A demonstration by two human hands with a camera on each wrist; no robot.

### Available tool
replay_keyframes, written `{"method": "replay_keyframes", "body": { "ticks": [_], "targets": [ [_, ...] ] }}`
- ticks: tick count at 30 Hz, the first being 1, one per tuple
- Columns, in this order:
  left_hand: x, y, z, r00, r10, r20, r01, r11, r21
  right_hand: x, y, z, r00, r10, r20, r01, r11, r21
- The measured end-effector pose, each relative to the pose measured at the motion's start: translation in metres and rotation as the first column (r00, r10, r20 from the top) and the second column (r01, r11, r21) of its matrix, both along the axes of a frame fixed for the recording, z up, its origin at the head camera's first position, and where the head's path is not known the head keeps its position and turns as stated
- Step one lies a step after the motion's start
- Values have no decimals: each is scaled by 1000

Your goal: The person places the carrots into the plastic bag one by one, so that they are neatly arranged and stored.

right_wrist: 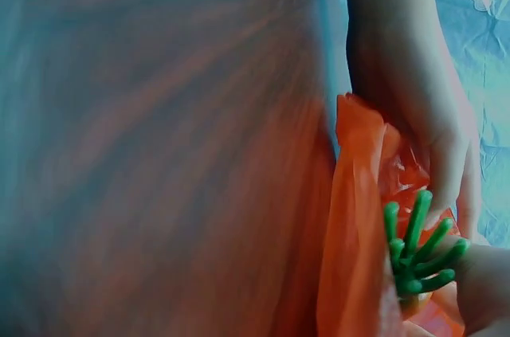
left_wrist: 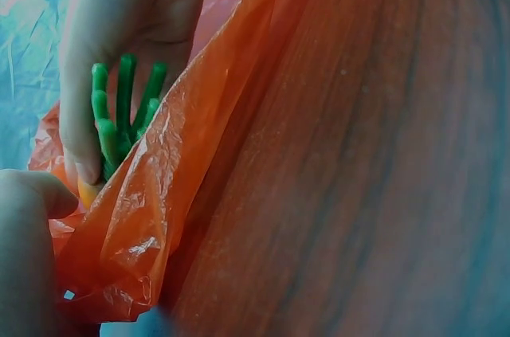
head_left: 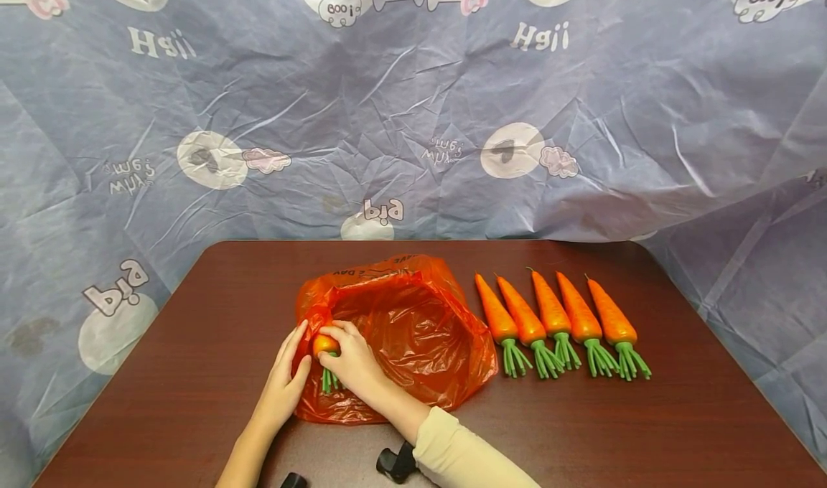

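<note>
An open red plastic bag (head_left: 420, 330) lies on the table with its mouth facing up and toward me. My right hand (head_left: 357, 362) grips a carrot (head_left: 326, 345) by its thick top, inside the bag's left part. Green stalks (left_wrist: 126, 106) stick out below that grip; the carrot's lower body is hidden. At the bag's left rim, my left hand (head_left: 281, 380) holds the plastic between thumb and fingers. In the left wrist view its thumb (left_wrist: 36, 193) lies beside the bag's edge.
Several carrots (head_left: 549, 307) lie in a row right of the bag, tips pointing away. A black object (head_left: 395, 463) lies by the right forearm, and another (head_left: 293, 481) sits at the front edge. Patterned cloth (head_left: 388, 115) hangs behind the brown table (head_left: 213, 316).
</note>
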State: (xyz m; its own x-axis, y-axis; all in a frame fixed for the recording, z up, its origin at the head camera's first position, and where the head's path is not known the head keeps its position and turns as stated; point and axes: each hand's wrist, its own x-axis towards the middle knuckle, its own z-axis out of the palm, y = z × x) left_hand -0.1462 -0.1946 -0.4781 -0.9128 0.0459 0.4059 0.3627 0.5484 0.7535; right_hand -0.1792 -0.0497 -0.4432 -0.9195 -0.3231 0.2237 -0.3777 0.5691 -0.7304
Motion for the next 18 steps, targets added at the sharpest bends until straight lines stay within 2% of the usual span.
{"method": "replay_keyframes", "body": {
  "ticks": [7, 8, 11, 18],
  "targets": [
    [2, 1, 2, 1000, 0, 9, 0, 1000, -1, 4, 0, -6, 999, 26, -25, -27, 999, -44],
    [2, 1, 2, 1000, -3, 12, 3, 1000, 1, 5, 1, -5, 998, 32, -49, -33, 999, -32],
    [1, 1, 2, 1000, -13, 20, 13, 1000, 12, 5, 3, -4, 997, 57, -43, -58, 998, -28],
    [-1, 1, 1, 1000, -16, 24, 16, 1000, 15, 1, 7, 0, 996, 78, 51, -81, 995, 58]
  ]
}}
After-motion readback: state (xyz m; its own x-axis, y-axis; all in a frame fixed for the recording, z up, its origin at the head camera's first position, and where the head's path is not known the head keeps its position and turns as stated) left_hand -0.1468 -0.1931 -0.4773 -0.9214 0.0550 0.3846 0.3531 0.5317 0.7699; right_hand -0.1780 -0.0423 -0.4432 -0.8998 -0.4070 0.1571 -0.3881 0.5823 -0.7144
